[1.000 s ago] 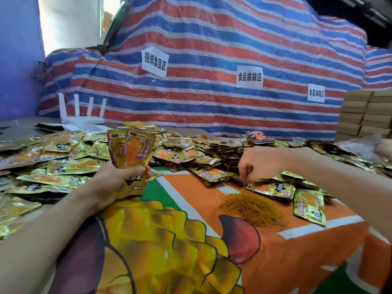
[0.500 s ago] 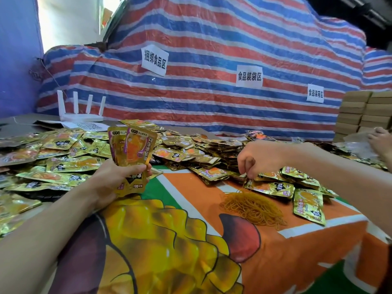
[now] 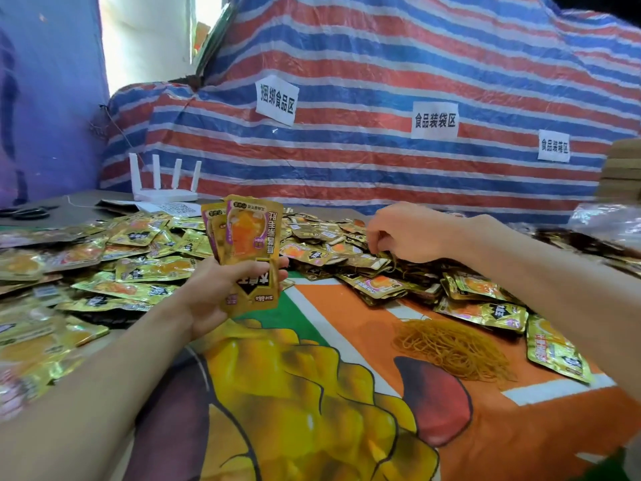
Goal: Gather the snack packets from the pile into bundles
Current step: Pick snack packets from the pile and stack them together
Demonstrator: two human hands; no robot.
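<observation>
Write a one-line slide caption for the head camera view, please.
Left hand holds a fan of snack packets upright while the right hand reaches into the pile, near loose rubber bands.

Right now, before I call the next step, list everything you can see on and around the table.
held packets: a few, gold-orange, upright, fanned in the left grip
pile: many packets, gold, across the table's far half
rubber bands: one heap, orange-yellow, on the cloth, right of centre
cloth: one, orange-green-yellow print, near side of table
router: one, white, back left
tarp: one, red-blue-white stripes, behind table
signs: three, white, on tarp
cartons: stack, brown, right edge
left grip: holds the held packets
right grip: fingers curled into the pile; hold unclear
</observation>
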